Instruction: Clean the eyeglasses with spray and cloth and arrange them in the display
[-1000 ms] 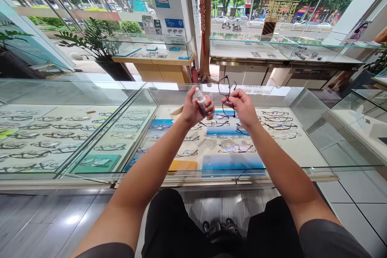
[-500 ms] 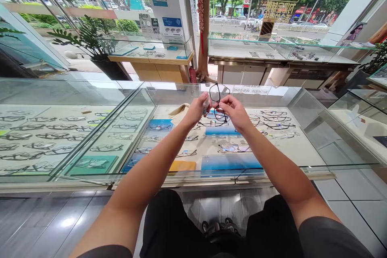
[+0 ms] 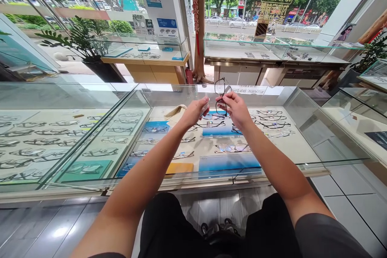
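Over the glass display case, my right hand pinches a pair of dark-framed eyeglasses near the bridge. The glasses are turned on end, one lens above the fingers and one below. To their left, apart from them, my left hand is closed with the thumb up around a small pale, partly see-through object. Most of that object is hidden by the fingers, so its kind is unclear. Beneath both hands, more eyeglasses lie in rows inside the case.
The glass display case spans the space before me. Inside are blue cards, a yellow card and a beige cloth-like item. Further off stand other showcases, a potted plant and a wooden trunk.
My right hand and the eyeglasses have moved slightly right, widening the gap from my left hand. The glasses have tipped more upright. The whole view has shifted a little.
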### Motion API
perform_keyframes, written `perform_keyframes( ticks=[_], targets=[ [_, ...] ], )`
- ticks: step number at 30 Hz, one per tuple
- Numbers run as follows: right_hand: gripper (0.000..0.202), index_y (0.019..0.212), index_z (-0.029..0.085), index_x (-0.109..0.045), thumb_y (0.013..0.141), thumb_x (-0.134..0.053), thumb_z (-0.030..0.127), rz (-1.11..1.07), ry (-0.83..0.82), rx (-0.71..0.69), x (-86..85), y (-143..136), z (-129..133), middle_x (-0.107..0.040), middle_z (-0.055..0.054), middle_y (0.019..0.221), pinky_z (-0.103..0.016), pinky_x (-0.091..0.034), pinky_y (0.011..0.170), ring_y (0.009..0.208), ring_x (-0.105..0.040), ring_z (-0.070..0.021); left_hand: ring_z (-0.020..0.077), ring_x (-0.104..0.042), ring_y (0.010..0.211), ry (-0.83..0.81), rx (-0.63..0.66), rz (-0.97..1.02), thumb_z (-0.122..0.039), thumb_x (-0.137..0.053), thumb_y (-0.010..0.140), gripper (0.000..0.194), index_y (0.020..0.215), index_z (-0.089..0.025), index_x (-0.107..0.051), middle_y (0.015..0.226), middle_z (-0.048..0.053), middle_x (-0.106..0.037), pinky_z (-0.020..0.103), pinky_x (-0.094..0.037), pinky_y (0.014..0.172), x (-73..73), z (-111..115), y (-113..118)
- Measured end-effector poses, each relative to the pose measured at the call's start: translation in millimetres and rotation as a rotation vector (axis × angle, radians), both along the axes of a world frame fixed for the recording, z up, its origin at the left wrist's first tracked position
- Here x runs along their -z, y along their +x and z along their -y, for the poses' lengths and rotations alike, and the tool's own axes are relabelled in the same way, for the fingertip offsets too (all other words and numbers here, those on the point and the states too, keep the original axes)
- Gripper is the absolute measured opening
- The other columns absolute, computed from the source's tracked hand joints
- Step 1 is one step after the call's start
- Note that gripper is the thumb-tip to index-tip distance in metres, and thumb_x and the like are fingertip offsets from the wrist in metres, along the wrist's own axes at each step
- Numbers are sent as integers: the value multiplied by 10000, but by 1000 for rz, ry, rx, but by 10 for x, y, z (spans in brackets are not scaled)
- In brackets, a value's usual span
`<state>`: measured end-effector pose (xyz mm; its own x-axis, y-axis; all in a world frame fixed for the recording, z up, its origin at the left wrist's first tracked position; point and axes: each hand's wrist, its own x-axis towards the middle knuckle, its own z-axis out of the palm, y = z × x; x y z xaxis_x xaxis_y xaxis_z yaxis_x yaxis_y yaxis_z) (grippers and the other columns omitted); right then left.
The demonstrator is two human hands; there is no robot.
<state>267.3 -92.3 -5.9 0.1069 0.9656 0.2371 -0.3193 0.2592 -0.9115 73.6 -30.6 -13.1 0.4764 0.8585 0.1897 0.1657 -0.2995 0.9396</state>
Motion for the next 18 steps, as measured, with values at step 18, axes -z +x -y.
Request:
perform_keyframes(
  ticks=[18],
  targets=[
    [333,864,284,-629,837,-895,482,-34,12,36,-46,125,-44,-838,5,1007,-332,-587,870,972,-723,-186,180,-632,773,242,-776,276,-502,-507,1069,311,939,-226,-568,882,42,-645,330,-560,771,49,-763,-677]
  ],
)
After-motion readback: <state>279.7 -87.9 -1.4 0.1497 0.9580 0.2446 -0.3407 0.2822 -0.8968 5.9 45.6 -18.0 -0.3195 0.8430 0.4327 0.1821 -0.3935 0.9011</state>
